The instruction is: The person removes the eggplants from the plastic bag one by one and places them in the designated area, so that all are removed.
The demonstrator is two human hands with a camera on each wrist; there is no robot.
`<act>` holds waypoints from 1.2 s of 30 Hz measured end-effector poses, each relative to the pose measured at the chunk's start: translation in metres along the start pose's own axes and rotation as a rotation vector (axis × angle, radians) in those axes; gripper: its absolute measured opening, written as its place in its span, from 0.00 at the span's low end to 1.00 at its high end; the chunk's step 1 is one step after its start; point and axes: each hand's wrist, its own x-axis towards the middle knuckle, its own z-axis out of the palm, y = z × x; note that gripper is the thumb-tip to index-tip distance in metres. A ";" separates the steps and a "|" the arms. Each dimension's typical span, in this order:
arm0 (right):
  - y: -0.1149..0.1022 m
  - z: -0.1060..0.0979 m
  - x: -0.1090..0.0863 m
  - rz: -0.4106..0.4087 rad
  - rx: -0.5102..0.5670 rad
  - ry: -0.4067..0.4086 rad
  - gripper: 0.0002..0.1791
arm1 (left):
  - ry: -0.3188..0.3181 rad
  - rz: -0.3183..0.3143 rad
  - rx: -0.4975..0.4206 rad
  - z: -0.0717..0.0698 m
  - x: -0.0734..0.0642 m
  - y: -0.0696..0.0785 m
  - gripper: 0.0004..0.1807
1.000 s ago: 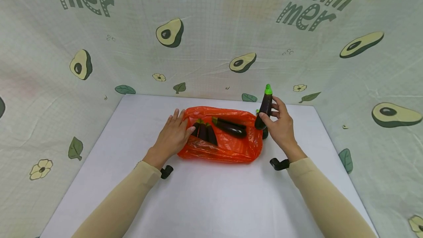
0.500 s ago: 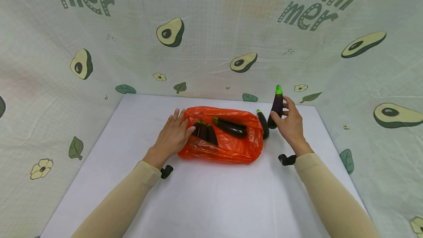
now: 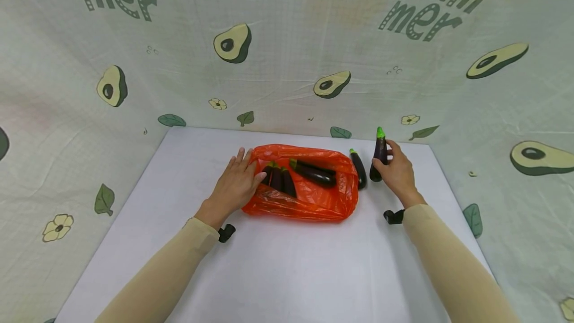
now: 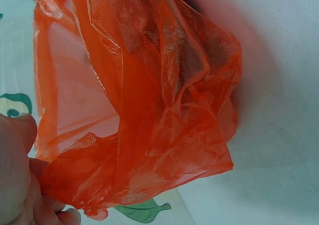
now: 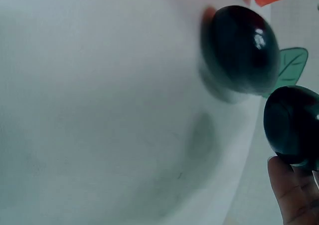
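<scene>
My left hand (image 3: 234,183) holds the left edge of an orange-red plastic bag (image 3: 299,211); in the left wrist view its fingers (image 4: 37,205) curl at the gathered bag (image 4: 169,125). Inside the bag several dark eggplants (image 3: 315,174) lie, some in a row at the left. My right hand (image 3: 398,173) grips an eggplant (image 3: 380,156) with its bright green stem end up, between thumb and fingers. Close to its left, an eggplant (image 3: 358,169) lies on the table beside the bag. Both eggplants' rounded ends show in the right wrist view, the held eggplant (image 5: 293,125) at the right edge.
The white table (image 3: 287,273) extends in front of the bag and to both sides. Behind it and at the sides hangs a pale cloth (image 3: 278,39) printed with avocados, leaves and flowers. Each wrist carries a small black camera (image 3: 394,217).
My right hand has carried its eggplant rightward from the bag's right edge, then lowered it toward the table. The left hand and the bag have stayed in place.
</scene>
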 end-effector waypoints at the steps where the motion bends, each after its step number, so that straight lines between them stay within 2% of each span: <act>1: 0.001 0.000 0.000 0.005 -0.006 -0.008 0.41 | 0.001 0.001 0.001 0.000 0.000 0.000 0.39; 10: 0.014 0.007 0.006 0.071 -0.045 -0.095 0.42 | -0.014 -0.004 -0.001 0.000 0.002 0.001 0.39; 21: 0.024 0.010 0.010 0.117 -0.087 -0.249 0.45 | -0.011 -0.001 -0.003 0.001 0.000 0.001 0.39; 28: 0.023 0.013 0.012 0.102 -0.096 -0.289 0.44 | 0.003 0.000 -0.009 0.000 -0.002 0.001 0.38; 36: 0.029 0.017 0.014 0.092 -0.124 -0.287 0.42 | -0.003 0.000 -0.015 0.001 -0.002 0.002 0.38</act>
